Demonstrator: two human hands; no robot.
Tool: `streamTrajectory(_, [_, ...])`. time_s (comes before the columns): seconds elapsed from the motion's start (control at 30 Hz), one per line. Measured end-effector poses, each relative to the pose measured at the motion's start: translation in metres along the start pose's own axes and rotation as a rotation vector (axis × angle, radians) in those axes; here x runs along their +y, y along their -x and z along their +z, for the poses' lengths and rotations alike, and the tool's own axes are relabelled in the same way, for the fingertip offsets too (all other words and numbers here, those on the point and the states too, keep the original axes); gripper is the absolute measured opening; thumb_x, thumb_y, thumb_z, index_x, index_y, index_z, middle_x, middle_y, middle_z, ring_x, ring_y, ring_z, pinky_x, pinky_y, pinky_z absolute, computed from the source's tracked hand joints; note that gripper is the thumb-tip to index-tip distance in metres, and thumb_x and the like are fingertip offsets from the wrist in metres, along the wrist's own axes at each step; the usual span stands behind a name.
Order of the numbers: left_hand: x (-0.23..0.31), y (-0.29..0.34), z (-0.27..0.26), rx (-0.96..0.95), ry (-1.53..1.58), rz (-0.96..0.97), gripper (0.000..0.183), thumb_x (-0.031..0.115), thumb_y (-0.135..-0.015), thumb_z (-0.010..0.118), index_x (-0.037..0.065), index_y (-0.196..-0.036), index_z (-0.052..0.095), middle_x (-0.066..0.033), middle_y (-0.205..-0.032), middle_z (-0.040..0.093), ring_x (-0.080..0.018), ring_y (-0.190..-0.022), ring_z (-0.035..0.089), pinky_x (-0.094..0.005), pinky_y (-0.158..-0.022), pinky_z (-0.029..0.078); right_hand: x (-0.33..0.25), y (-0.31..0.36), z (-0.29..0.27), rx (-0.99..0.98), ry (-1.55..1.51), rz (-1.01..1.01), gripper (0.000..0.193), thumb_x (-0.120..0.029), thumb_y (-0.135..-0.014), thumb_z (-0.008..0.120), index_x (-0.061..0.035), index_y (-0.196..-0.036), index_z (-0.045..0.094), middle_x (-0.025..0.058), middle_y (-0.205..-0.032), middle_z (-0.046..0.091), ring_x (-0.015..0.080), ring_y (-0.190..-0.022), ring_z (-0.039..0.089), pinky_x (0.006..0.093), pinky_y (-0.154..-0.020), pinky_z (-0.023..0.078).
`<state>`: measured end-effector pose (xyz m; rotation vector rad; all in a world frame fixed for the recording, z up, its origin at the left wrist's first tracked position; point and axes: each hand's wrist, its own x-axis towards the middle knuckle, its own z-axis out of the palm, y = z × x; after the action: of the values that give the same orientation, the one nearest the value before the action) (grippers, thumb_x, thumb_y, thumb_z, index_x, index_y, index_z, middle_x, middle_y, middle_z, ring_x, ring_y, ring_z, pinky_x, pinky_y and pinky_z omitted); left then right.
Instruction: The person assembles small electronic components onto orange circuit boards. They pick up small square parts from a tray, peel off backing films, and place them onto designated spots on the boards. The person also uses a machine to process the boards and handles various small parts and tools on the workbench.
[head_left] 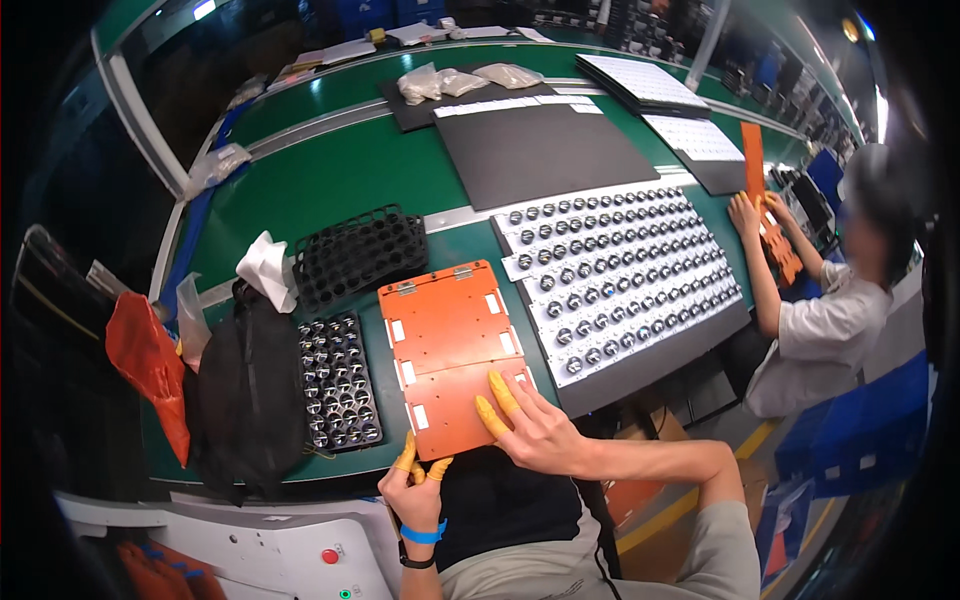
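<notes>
An orange hinged board (450, 345) lies on the green table in front of me, with metal hinges at its far edge and white pads along its sides. My right hand (540, 432), in yellow finger cots, rests flat on the near part of the board with its fingers stretched out. At the near left corner, my left hand (412, 492) grips the board's edge between yellow-covered fingertips. It wears a blue wristband and a dark watch strap. What lies under the board is hidden.
Left of the board are a black tray of shiny round parts (340, 385), a black grid tray (360, 255) and a black bag (250, 390). White strips with rows of round parts (620, 270) lie to the right. A co-worker (835, 320) handles another orange fixture at far right.
</notes>
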<state>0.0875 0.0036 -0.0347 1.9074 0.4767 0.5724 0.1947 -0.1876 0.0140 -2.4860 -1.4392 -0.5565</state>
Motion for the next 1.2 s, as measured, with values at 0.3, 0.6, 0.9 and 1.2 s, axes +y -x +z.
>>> streamTrajectory(0.3, [0.001,-0.004,0.002,-0.005,-0.045,0.038,0.059,0.013,-0.067,0.09,-0.002,-0.119,0.068,-0.0035,-0.063,0.052,-0.0079,-0.051,0.033,-0.0249,-0.047,0.031,0.042,-0.059,-0.07,0.179,-0.182,0.044,0.047,-0.019,-0.067,0.078,-0.004,-0.11,0.07,0.0159,-0.111,0.069,0.0304,-0.1,0.069,0.0386,-0.086,0.057])
streamTrajectory(0.6, [-0.003,-0.007,-0.007,-0.056,-0.029,0.016,0.062,0.012,-0.064,0.091,-0.002,-0.12,0.068,-0.0016,-0.056,0.041,-0.0077,-0.049,0.032,-0.0238,-0.045,0.031,0.126,-0.191,-0.059,0.329,-1.161,0.615,0.032,-0.021,-0.088,0.074,-0.001,-0.112,0.067,0.0057,-0.084,0.07,0.0094,-0.067,0.064,0.0229,-0.053,0.051])
streamTrajectory(0.9, [-0.001,-0.01,-0.006,-0.062,-0.012,0.067,0.06,0.01,-0.066,0.09,-0.001,-0.12,0.068,0.0026,-0.054,0.033,-0.0039,-0.049,0.029,-0.0218,-0.046,0.025,0.172,-0.24,0.028,0.369,-1.389,0.858,0.029,-0.023,-0.1,0.057,0.0031,-0.11,0.062,0.0097,-0.095,0.069,0.0145,-0.079,0.068,0.0281,-0.065,0.055])
streamTrajectory(1.2, [0.002,-0.008,-0.003,-0.039,-0.007,0.095,0.058,0.008,-0.065,0.09,-0.002,-0.118,0.068,0.0016,-0.054,0.033,-0.0054,-0.048,0.029,-0.0234,-0.046,0.026,0.151,-0.153,0.026,0.157,0.183,0.591,0.048,-0.038,-0.092,0.065,0.0094,-0.095,0.061,0.0216,-0.09,0.064,0.0359,-0.083,0.065,0.0448,-0.074,0.053])
